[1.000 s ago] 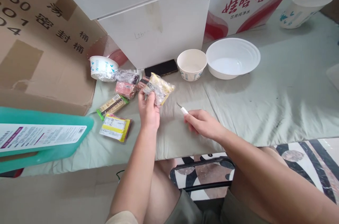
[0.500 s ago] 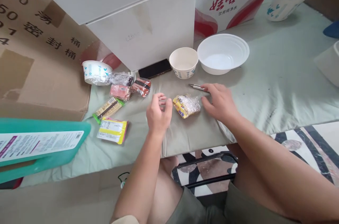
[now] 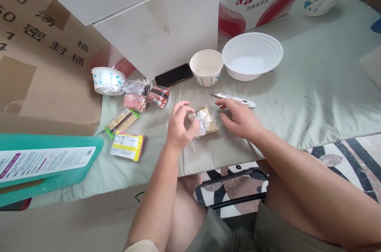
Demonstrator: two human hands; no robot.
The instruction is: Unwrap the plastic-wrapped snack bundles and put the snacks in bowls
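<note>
"Packet?"
"Wrapped packet (image 3: 205, 122) near front edge of table (image 3: 327, 97), which stretches off rightward."
"Hands?"
"Left hand (image 3: 181, 126) half open, contact with packet unclear; right hand (image 3: 238, 119) loosely open, beside cutter (image 3: 241, 100)."

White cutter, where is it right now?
The white cutter lies right of centre in the head view, on the green cloth, between the right hand and the large white bowl.
</note>
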